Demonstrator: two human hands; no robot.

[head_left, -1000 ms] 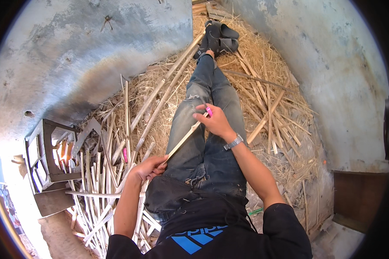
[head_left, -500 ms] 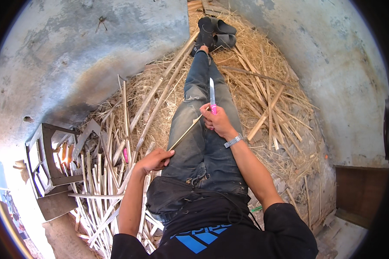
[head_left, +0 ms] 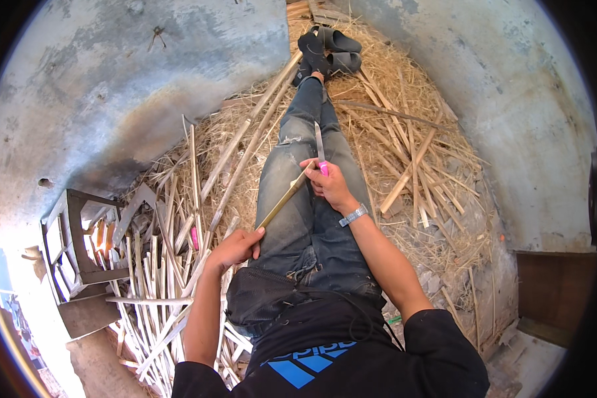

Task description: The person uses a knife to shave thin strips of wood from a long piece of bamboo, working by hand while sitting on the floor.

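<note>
A flat, olive-brown bamboo strip [head_left: 285, 199] lies slantwise over my thighs, its broad face showing and a pale nick near its upper end. My left hand [head_left: 239, 248] is closed on the strip's lower end. At the upper end, my right hand [head_left: 329, 184] pinches the strip with its fingertips. The same hand also grips the pink handle of a knife [head_left: 320, 142], whose narrow blade points away from me, toward my feet. The blade is clear of the strip.
Pale split strips [head_left: 156, 285] are heaped at my left beside a dark metal frame [head_left: 79, 239]. More sticks [head_left: 411, 172] lie crossed on straw shavings to my right. Grey slippers [head_left: 343, 52] sit by my feet. Curved grey walls [head_left: 146, 79] rise on both sides.
The strip has turned about its length, from its thin edge to its broad face. The knife blade has tilted slightly to the left. Both hands stay nearly in place.
</note>
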